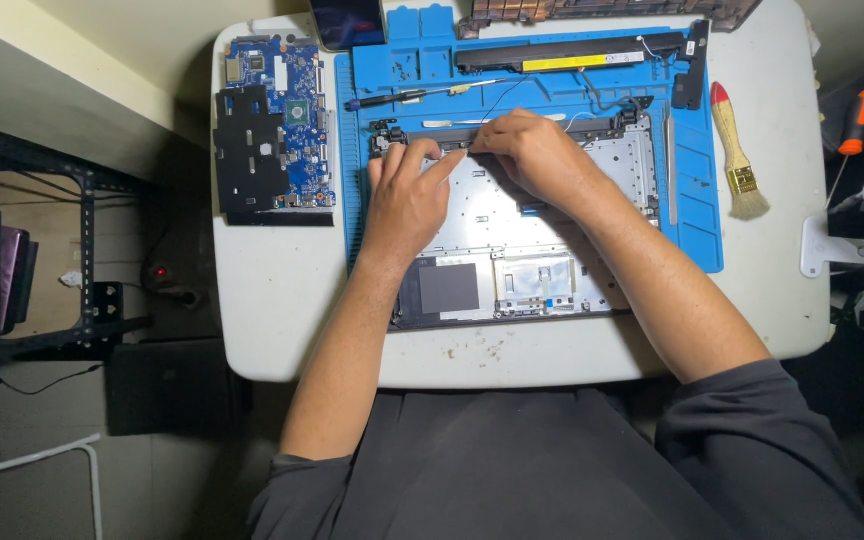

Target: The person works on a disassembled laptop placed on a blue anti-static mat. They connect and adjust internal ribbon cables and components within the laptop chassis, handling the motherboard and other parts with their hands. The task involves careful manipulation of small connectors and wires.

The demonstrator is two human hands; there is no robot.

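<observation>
- A dim room is recorded, with a white worktop (pixel 272 300) seen from above; a dark metal rack (pixel 12 260) stands on the floor to its left.
- A blue repair mat (pixel 697 200) is laid across the far half of the worktop.
- An opened laptop base (pixel 542 260), silver inside with a dark panel at its near left corner, lies on the mat, its near edge reaching past the mat onto the bare worktop.
- The left hand (pixel 407 195) is pressed onto the far left part of the base, fingers bent, with the fingertips at the dark strip along the far edge. Whether anything is pinched cannot be told.
- The right hand (pixel 537 150) is curled over the same far edge, just beside the left hand, the 2 touching at the fingertips. Its grip is hidden by its own knuckles, so its state cannot be told.
- A blue circuit board (pixel 297 110) with a black cover plate (pixel 250 150) over its left part is set on the worktop, left of the mat.
- A long black battery bar with a yellow label (pixel 572 58) lies along the far side of the mat.
- A screwdriver with a dark handle (pixel 392 98) rests on the mat, beyond the hands.
- A small brush with a red-tipped wooden handle (pixel 737 155) lies on the worktop, right of the mat.
- An orange-handled screwdriver (pixel 857 120) is seen off the right edge of the worktop.
- Both forearms are bare; dark grey sleeves are noted at the bottom of the view.
</observation>
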